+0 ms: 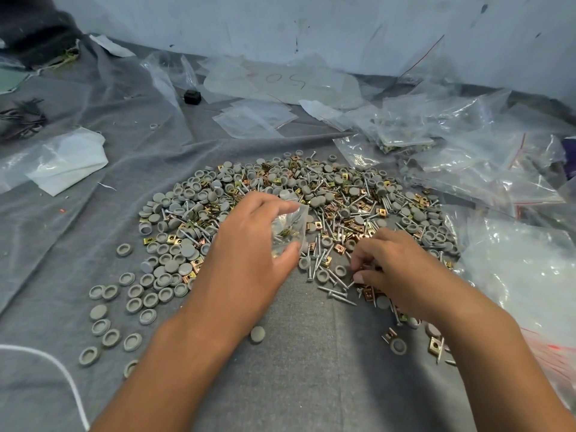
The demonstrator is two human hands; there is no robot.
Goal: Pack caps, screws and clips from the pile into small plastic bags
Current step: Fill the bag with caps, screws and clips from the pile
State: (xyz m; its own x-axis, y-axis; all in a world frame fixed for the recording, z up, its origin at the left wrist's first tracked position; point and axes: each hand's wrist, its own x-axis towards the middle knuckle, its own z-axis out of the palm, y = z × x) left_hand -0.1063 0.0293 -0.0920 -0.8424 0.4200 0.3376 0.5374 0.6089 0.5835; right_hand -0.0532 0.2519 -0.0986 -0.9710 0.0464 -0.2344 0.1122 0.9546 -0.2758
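Left hand (249, 241) grips a small plastic bag (288, 230) just above the pile (311, 207), apparently ready for filling, while right hand (389, 263) pinches parts below.

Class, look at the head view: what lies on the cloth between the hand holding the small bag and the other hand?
Screws, a few grey caps and brass clips, the pile's near edge, lie between left hand and right hand.

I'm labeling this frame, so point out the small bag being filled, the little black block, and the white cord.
small bag (288, 227), head view, on its clear front face.
black block (192, 96), head view, on its top.
white cord (59, 367), head view, on its curved stretch.
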